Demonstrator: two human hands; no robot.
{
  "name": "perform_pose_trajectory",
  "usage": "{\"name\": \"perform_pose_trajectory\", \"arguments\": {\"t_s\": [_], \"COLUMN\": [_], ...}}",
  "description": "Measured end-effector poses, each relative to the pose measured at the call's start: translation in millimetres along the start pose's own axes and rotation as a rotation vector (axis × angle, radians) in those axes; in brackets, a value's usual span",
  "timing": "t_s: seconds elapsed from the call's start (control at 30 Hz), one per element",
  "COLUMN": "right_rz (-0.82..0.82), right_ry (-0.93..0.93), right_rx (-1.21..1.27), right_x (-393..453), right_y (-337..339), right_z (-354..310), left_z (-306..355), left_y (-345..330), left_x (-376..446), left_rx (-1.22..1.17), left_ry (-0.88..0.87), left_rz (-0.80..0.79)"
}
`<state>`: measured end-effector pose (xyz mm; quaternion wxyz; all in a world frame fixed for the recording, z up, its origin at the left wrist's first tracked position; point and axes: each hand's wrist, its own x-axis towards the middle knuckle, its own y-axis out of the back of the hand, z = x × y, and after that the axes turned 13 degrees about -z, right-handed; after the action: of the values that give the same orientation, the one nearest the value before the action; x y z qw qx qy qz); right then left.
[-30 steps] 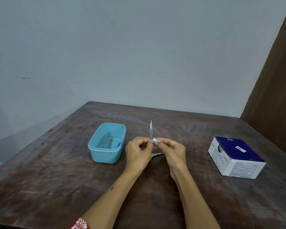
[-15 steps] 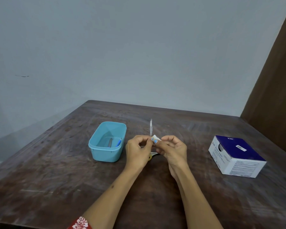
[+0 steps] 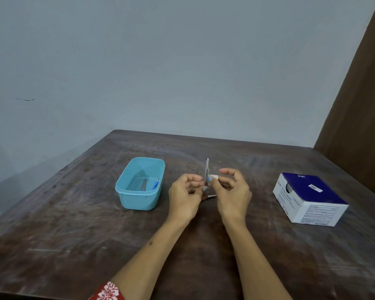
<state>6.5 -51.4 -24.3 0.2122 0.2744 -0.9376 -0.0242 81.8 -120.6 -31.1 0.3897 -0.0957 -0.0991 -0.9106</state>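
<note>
The right hand (image 3: 232, 191) has shifted slightly right, fingers pinching the swab (image 3: 213, 176) beside the upright tweezers (image 3: 207, 171), gripped by the left hand (image 3: 185, 195) over the table (image 3: 74, 224); wipe slowly, holding them steady

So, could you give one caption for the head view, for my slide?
Left hand holds a metal tool upright; right hand pinches a white pad beside it.

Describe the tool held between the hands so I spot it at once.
On the wooden table, between the light blue tub and the blue-and-white box, the left hand holds it upright while the right hand holds a white swab against it. Thin metal tweezers: the only silvery strip standing on end.
</note>
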Motion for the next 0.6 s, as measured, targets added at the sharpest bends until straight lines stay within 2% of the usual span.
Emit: {"name": "perform_pose_trajectory", "arguments": {"t_s": [0.1,0.23,0.6], "right_rz": [-0.043,-0.091,-0.238], "right_ry": [-0.019,-0.082,-0.142], "right_rx": [0.034,0.271,0.433], "right_x": [-0.2,-0.1,2.9], "right_y": [-1.1,-4.4,-0.7], "right_z": [-0.3,-0.4,0.1], "left_z": [0.0,-1.2,0.4], "left_y": [-0.2,1.5,4.6], "left_x": [0.0,0.8,-0.6], "left_rx": [0.031,0.032,0.078], "left_ry": [0.004,-0.019,-0.042], "left_rz": [-0.008,0.019,-0.006]}}
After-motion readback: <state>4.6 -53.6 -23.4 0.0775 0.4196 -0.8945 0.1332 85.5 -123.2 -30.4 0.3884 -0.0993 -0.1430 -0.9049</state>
